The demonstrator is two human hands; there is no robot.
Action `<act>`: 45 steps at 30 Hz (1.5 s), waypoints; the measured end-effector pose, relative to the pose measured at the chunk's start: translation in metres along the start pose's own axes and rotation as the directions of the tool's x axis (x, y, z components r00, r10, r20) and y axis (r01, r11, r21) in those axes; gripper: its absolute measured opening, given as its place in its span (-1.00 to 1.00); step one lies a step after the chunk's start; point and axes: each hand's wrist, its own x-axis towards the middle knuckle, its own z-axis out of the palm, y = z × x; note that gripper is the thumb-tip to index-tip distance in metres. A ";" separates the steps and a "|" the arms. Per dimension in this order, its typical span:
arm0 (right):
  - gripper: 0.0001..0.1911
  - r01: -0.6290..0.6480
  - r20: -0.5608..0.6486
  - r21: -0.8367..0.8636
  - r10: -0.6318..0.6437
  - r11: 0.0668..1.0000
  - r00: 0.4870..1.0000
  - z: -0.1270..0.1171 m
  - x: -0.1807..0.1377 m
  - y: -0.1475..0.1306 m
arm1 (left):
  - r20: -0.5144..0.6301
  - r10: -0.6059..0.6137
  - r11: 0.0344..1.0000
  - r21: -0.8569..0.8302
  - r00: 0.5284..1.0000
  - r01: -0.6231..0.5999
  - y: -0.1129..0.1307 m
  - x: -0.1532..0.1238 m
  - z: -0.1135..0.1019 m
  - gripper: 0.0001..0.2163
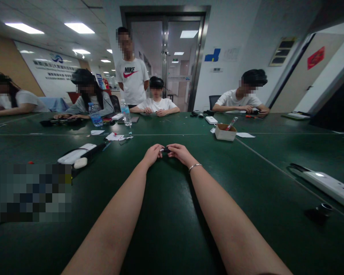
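Toward the right edge of the big dark green desk (166,229) there's a short black cylinder with a shiny silver rim (323,209). Out over the middle, the left hand (153,155) and right hand (181,153) have their fingertips pinched in close on a small black piece with a silvery end (166,149), held between them, though it's honestly too tiny to make out. Past that, a pale open-top box (225,135), then a clear plastic bottle (126,115) nearer the far edge.
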 end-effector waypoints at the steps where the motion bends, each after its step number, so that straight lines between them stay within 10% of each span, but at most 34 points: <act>1: -0.90 -0.002 -0.003 0.002 0.002 1.000 1.000 0.000 0.000 0.000 | -0.007 0.016 1.000 0.009 1.000 -0.015 -0.001 0.000 0.000 -0.79; 45: -0.90 -0.011 -0.009 -0.003 0.011 1.000 1.000 0.001 0.002 0.001 | 0.017 0.025 0.992 0.124 1.000 -0.027 -0.004 0.002 -0.003 -0.76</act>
